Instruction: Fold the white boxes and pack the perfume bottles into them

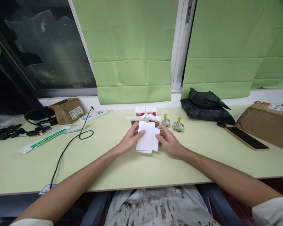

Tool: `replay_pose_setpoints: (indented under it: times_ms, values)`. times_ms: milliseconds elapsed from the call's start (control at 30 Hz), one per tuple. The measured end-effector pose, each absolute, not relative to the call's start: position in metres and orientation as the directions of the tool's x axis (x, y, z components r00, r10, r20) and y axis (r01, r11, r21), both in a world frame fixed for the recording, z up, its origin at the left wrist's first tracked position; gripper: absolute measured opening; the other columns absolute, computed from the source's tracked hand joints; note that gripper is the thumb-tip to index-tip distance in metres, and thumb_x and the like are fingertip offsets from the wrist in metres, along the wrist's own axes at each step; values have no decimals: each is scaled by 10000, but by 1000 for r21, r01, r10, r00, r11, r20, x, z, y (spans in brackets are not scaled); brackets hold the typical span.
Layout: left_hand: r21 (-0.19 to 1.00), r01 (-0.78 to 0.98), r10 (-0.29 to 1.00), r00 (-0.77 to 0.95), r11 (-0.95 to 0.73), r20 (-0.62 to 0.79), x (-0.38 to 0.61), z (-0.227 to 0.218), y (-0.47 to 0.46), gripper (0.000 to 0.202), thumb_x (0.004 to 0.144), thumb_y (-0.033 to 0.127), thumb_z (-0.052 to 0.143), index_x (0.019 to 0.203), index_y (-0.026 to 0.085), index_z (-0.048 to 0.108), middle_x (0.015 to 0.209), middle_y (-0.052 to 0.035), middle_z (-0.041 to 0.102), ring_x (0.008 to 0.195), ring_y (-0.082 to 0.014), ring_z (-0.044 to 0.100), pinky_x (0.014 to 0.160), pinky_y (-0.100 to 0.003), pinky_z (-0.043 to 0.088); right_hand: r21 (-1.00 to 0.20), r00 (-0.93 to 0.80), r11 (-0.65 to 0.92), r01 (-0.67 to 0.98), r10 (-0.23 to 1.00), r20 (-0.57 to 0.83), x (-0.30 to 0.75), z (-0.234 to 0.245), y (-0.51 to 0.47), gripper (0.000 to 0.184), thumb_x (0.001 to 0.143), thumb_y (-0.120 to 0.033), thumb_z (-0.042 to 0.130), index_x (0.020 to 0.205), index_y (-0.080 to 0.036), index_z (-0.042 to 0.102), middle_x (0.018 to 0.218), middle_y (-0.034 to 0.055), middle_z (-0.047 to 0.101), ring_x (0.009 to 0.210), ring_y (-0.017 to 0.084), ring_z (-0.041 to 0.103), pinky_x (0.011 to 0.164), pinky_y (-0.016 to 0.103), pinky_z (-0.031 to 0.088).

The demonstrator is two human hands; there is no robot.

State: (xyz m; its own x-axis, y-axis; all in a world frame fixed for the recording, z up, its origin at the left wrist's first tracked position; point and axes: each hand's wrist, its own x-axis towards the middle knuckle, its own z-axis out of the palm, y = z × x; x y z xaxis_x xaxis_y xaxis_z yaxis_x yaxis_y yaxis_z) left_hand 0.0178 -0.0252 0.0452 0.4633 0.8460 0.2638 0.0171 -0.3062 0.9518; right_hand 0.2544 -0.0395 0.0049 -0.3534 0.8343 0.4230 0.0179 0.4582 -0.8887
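A white folded card piece (145, 138), flat and with a notch at its top edge, is held up in front of me. My left hand (132, 138) grips its left side, thumb across the front. At its right side my right hand (168, 140) pinches a narrower white flap (156, 139). Whether the flap is part of the same piece I cannot tell. Just behind stand small white boxes with red print (145, 111), with open-lidded boxes (153, 118) in front, partly hidden by the card. Two glass bottles with gold caps, a nearer one (178, 126) and a farther one (165, 121), stand to the right.
On the right lie a phone (247, 138), a black round object (221, 124), black plastic bags (207, 108) and a large cardboard box (269, 124). To the left are a small brown box (69, 111), a black cable (68, 146) and a green-white plastic packet (46, 138).
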Motion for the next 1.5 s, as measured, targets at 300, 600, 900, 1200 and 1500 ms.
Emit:
replay_pose_setpoints:
  times_ms: [300,600,900,1200,1500]
  values:
    - [985,-158,809,569,-66,146,0,50,-17,545,961,548,694,1443,314,599,1460,-102,650,1309,-358,637,1011,-501,561,-826,-290,547,132,819,496,261,13,-36,275,1045,-500,563,1223,-294,520,1046,42,659,911,216,666,693,329,572]
    - [974,-206,827,528,-93,190,6,52,-20,561,1006,569,634,1495,325,511,1529,-95,595,1386,-337,589,1043,-490,574,-780,-400,581,232,788,468,261,12,-36,340,917,-434,763,1181,-271,621,1166,45,674,986,232,666,847,378,571]
    - [930,-66,849,389,-361,357,31,17,-30,1015,883,444,833,1608,375,126,1432,-152,612,1118,-284,722,751,-356,649,-874,-268,480,69,853,447,261,10,-35,397,979,-463,670,1304,-316,496,1010,42,679,752,219,686,637,391,629]
    - [913,15,866,324,-408,382,30,12,-28,729,894,483,816,1455,269,402,1410,-155,647,1216,-314,692,865,-401,641,-854,-289,520,30,822,491,263,16,-36,645,1061,-568,502,1641,-342,332,953,53,664,737,214,621,717,439,628]
    - [835,142,778,471,-532,415,32,5,-39,698,948,481,745,1519,226,434,1460,-156,623,1259,-339,656,1007,-469,596,-805,-344,572,157,796,499,259,10,-29,368,981,-581,664,1054,-220,659,951,35,632,848,194,580,717,320,515]
